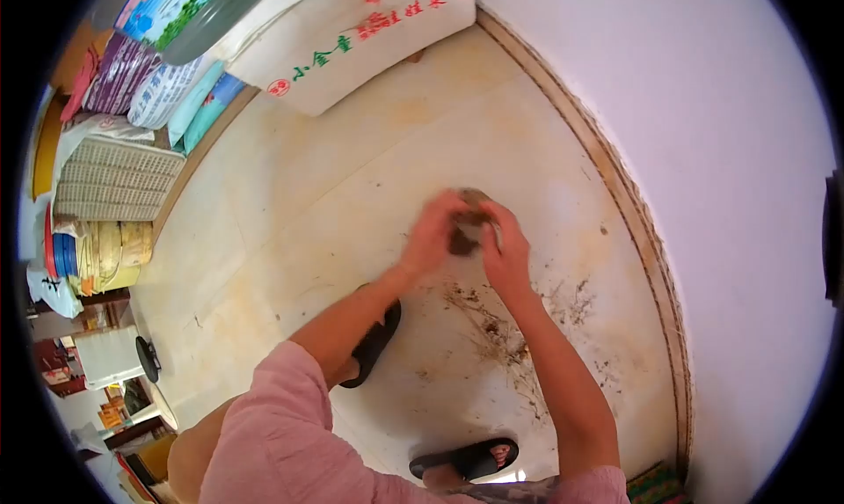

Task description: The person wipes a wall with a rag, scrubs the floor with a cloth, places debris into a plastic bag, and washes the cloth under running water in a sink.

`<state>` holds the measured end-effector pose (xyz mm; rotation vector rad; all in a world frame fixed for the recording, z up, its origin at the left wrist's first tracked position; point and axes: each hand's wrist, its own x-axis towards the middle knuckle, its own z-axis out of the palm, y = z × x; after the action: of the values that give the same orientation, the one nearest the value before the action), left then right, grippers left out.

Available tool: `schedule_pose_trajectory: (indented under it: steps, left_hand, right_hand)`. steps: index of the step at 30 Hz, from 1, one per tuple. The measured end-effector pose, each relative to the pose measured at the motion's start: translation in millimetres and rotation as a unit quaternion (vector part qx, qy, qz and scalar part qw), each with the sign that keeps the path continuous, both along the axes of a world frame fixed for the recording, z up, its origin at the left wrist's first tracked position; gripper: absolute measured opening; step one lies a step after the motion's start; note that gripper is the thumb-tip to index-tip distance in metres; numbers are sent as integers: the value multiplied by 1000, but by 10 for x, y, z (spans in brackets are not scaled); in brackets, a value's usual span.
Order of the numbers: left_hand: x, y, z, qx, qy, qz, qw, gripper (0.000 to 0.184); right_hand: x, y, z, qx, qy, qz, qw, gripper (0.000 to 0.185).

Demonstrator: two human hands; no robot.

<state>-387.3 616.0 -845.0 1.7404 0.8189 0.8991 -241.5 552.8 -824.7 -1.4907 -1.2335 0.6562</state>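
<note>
Above the floor, both hands meet around a brown, rounded object (472, 203) whose kind I cannot make out. My left hand (432, 230), blurred by motion, grips its left side. On the other side, the fingers of my right hand (505, 243) are curled against it. A dark patch (462, 242) shows between the hands; whether it is part of the object or its shadow, I cannot tell. Below the hands, dark crumbs and dry stalk-like debris (499, 335) are scattered over the pale tiled floor (308, 231).
A white wall with a brown baseboard (615, 183) curves along the right. At the top stands a white box with red and green lettering (369, 42). Bags (163, 95), a woven basket (119, 178) and stacked buckets (110, 249) line the left. My black slippers (466, 458) are below.
</note>
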Motion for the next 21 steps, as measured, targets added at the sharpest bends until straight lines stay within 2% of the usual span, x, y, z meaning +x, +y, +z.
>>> schedule_pose_trajectory:
  steps: [1,3,5,7,9,10,11,13,14,17,19,21]
  left_hand:
    - [-285,280,-47,97,102,59,988,45]
    - [-862,744,-262,57,90,142,984,48]
    - [-1339,1029,-329,112,211,231,943,38]
    - [-1557,1105,-533,180,268,257,911,40]
    - [-1406,1075,-618,236,326,275,873,45]
    - [-1209,1072,-644,200,344,259,880,50]
    - [-988,1027,-634,248,326,213,887,50]
    - [-340,867,-612,268,283,104,915,50]
    - [-27,688,-620,271,252,42,928,51]
    - [604,-214,-538,287,167,-16,943,51]
    - [745,-767,-326,251,187,-103,944,45]
    - [853,-1097,-300,148,133,-154,968,44]
  right_hand:
    - [-104,185,-48,7,-12,21,1000,30]
    - [-223,482,-51,-19,3,44,999,32]
    - [-298,585,13,-46,45,51,997,34]
    - [-252,577,156,-77,114,37,990,35]
    - [-129,447,148,-85,75,27,993,35]
    - [-54,339,147,-89,57,20,994,35]
    - [22,231,120,-97,54,13,994,34]
    - [183,0,10,-108,51,-6,993,34]
    - [266,-129,-13,-118,37,-10,992,34]
    - [509,-608,-72,-138,-6,-14,990,35]
    - [669,-975,-112,-142,-38,-6,989,39]
    - [842,-1282,46,-128,-116,4,985,43]
